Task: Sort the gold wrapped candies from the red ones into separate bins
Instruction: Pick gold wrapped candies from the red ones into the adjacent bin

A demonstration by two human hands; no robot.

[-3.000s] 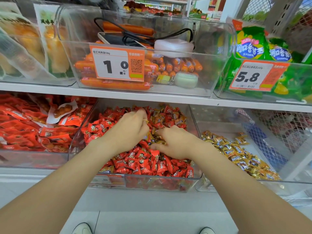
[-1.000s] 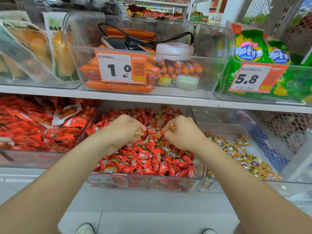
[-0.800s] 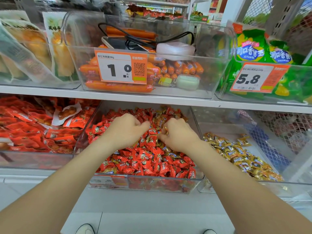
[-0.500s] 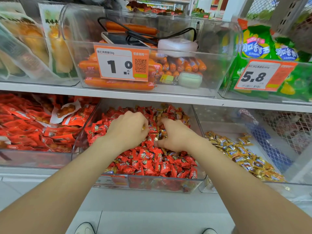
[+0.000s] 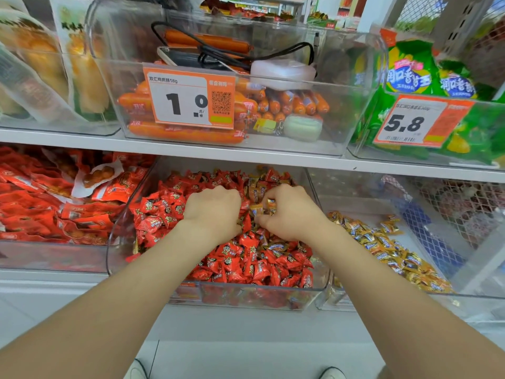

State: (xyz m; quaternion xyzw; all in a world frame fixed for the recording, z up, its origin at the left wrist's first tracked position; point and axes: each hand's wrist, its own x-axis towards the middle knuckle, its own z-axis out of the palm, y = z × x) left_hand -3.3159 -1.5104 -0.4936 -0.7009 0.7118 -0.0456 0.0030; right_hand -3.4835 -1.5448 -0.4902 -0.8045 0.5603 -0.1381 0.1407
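A clear middle bin [image 5: 246, 295] on the lower shelf holds a heap of red wrapped candies [image 5: 246, 263] with gold wrapped candies [image 5: 255, 187] mixed in near the back. Both hands are in this bin. My left hand [image 5: 211, 212] is curled palm-down on the heap, its fingers dug into the wrappers; what it holds is hidden. My right hand [image 5: 289, 212] pinches gold candies [image 5: 263, 207] between thumb and fingers. The clear bin [image 5: 464, 269] to the right holds a pile of gold candies [image 5: 388, 247] only.
A bin of red snack packets [image 5: 54, 209] stands left of the candy bin. The upper shelf [image 5: 191, 150] hangs close over the hands, with a sausage bin [image 5: 314, 143] carrying a 1.0 price tag, a phone with cables on top, and green bags [image 5: 410, 77] at the right.
Both hands lifted briefly holding gold candies, then dropped back into the heap. Now they sit together near the bin's middle, with the right hand gathering gold candies.
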